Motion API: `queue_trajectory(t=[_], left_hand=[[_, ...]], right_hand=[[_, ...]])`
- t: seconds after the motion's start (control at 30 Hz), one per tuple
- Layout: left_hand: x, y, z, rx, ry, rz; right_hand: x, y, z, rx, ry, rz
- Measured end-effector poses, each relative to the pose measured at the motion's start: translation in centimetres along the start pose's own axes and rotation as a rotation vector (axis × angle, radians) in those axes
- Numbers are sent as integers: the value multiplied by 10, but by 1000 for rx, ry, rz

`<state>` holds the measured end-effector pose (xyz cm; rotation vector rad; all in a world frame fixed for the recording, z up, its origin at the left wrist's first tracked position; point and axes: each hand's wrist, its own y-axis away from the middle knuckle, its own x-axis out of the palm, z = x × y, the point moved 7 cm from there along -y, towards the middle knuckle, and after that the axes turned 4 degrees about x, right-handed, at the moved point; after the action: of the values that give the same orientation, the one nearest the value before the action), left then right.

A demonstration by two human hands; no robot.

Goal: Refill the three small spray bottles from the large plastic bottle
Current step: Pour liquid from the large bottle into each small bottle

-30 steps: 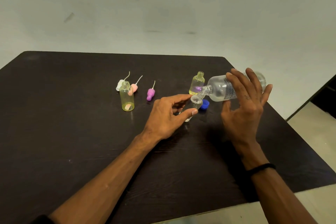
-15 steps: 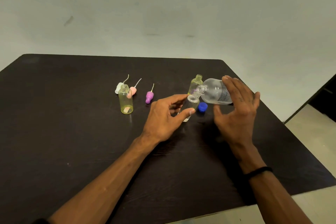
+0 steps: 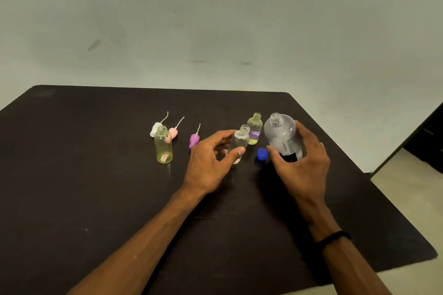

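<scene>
1. The right hand (image 3: 304,165) grips the large plastic bottle (image 3: 282,136), fingers and thumb curled round its lower body. The bottle stands about upright, uncapped, at the right of the counter (image 3: 72,187).
2. The left hand (image 3: 211,163) pinches the clear spray bottle (image 3: 239,142) between thumb and fingers. That bottle is upright, open-necked, just beside the large one.
3. A second spray bottle (image 3: 254,130), yellowish with a purple band near its base, stands just behind the clear one. A third, yellow bottle (image 3: 163,145) stands well to the left. Both are open.
4. The blue cap (image 3: 262,154) lies on the counter between the hands.
5. Three pump heads lie near the yellow bottle: white (image 3: 156,128), pink (image 3: 173,132) and purple (image 3: 194,140).
6. Judgement: pouring is not under way, since the large bottle is not tipped. The fill level in the clear bottle cannot be read.
7. Judgement: the next move calls either for a steady tilt over a narrow neck, mouth to mouth, or for setting the large bottle down and refitting the pump heads. Spillage over the small rim is the chief risk.
</scene>
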<state>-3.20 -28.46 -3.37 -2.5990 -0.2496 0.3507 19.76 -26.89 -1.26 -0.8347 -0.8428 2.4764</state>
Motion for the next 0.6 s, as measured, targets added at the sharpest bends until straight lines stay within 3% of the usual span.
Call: queue_trajectory(t=[0.27,0.6], left_hand=[[2,-25,27,-117,-9,-88],[23,-52,42,-130,-79,-66]], right_hand=[[0,-3,-3,76,-61,-20],[-1,-3,-1,94,-84,-28]])
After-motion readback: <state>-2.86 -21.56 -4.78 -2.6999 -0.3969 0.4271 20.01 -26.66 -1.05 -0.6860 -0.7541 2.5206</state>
